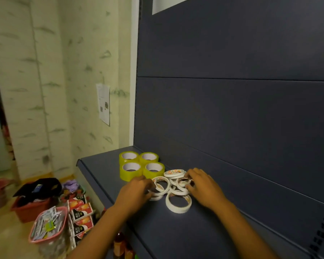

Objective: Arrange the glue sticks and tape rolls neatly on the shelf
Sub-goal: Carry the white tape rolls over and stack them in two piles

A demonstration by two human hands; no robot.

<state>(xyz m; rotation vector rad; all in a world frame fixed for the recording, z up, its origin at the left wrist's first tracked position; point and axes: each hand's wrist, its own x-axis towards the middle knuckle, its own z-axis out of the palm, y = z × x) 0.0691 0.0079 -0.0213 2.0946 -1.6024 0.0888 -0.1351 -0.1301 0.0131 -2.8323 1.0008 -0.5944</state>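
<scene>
A: Both hands were on the heap of white tape rolls [173, 187], yes?

B: Yes. The left hand [137, 192] curled its fingers on a roll at the heap's left side, and the right hand [202, 186] pinched one at its right, probably to gather them.

A: And the yellow tape rolls [141, 164]?

B: Just behind the heap on the shelf [176, 232], four in a square, seemingly already arranged. I saw no glue sticks.

No writing can be read: the paper sheet [103, 103] on the wall carries print too blurred to make out (likewise the boxes [80, 212] on the floor).
</scene>
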